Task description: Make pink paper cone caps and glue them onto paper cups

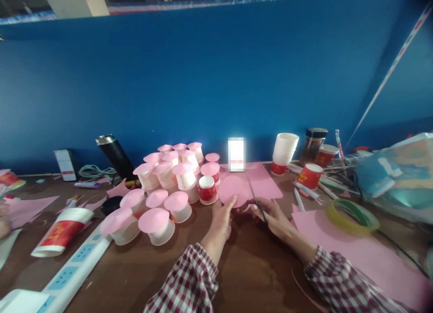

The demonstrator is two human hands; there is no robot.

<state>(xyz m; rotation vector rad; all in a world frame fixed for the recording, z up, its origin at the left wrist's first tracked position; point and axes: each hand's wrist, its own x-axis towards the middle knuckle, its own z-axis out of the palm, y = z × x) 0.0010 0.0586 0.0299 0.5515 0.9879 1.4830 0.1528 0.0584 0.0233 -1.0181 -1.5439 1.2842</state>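
Your left hand (pixel 221 218) pinches a pink paper disc (pixel 234 191) at its edge. Your right hand (pixel 274 216) grips scissors (pixel 257 199), blades against the disc, above the brown worktop (pixel 250 268), near pink-capped cups (pixel 158 225).

Beside the round pink paper disc (pixel 233 190) stand pink-topped white paper cups (pixel 158 225); beyond it, red-banded cups (pixel 309 175), a yellow-green tape ring (pixel 352 216), red-checked sleeves (pixel 189 281).
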